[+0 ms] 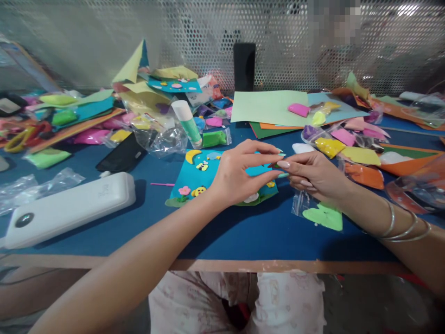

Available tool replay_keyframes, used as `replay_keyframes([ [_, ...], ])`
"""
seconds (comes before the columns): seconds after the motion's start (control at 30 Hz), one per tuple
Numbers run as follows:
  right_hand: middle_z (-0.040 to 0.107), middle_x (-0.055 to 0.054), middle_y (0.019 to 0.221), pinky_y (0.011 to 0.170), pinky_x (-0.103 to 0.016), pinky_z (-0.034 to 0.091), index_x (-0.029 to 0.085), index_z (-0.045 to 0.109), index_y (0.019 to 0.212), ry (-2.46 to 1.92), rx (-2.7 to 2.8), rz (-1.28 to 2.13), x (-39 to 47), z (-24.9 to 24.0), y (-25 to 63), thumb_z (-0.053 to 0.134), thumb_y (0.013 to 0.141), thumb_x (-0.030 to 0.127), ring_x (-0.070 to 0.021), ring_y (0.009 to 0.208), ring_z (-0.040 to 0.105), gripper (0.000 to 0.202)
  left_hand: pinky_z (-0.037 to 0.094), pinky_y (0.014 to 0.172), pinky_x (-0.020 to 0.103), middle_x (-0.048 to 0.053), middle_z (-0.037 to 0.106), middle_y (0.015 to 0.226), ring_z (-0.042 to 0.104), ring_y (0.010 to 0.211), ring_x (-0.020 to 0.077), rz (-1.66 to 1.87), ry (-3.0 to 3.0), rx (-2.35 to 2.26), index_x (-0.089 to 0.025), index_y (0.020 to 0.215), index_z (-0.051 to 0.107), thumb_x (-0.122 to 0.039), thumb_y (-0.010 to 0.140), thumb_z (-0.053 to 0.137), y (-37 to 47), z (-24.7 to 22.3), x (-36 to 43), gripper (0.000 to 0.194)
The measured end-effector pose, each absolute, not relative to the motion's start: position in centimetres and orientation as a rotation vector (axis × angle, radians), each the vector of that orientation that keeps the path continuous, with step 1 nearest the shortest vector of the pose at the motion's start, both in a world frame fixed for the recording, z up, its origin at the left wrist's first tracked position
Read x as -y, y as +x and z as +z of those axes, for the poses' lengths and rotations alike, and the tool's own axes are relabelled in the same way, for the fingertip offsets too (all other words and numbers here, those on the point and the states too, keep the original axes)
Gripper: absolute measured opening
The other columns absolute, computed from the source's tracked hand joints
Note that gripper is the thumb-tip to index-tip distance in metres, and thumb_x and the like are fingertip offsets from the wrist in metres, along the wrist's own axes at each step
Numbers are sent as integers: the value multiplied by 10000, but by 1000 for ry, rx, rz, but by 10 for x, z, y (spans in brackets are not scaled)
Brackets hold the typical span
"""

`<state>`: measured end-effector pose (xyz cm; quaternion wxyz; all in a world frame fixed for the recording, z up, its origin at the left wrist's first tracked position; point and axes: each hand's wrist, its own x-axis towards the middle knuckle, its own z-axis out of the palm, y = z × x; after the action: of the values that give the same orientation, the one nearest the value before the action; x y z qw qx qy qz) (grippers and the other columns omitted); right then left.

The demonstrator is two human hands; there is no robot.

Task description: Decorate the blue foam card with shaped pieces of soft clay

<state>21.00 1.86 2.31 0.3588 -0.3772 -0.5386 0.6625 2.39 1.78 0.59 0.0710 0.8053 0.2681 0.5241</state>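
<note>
My left hand [239, 174] reaches over a blue craft card [186, 176], its thumb and fingers curved in a pinch. Its fingertips meet those of my right hand [318, 176], which is closed with thumb and fingers pressed together. Whatever lies between the fingertips is too small and hidden to name. The card bears a yellow moon [193, 157], a bee [202, 166], a pink flower [184, 190] and a yellow face-like figure [199, 191]; my left hand covers part of it. Below my right hand lies light green clay [325, 216] in a clear bag.
A white power bank [73, 208] lies at left, near a black pouch [121, 153]. Behind the card are a glue stick [187, 124] and a green clay packet [214, 138]. Scissors [28, 137], coloured sheets [267, 106], yellow clay [328, 147] and a propped phone [244, 66] stand around.
</note>
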Motion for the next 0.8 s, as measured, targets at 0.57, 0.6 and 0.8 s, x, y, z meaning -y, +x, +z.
replay_keyframes([
  [0.57,366,51,346,328,-215,115,96,642,679,-1043,1355,1644,-23,27,212,577,810,248,-24,281,237,210,542,699,227,72,733,833,675,784,130,1688,2406,-791,-143,877,719,-190,800,659,23,7,-19,108],
  [0.6,372,50,347,328,-215,118,96,643,675,-1046,1359,1640,-23,27,212,577,807,244,-23,280,239,208,541,698,228,73,734,833,676,781,131,1679,2404,-787,-140,881,718,-167,796,657,23,6,-19,108],
  [0.8,382,57,360,330,-220,96,152,551,537,-1021,1395,1626,-25,24,213,621,771,240,-18,283,252,260,521,667,226,66,732,767,663,727,128,1651,2357,-761,-124,830,720,-182,774,688,23,6,-18,87],
])
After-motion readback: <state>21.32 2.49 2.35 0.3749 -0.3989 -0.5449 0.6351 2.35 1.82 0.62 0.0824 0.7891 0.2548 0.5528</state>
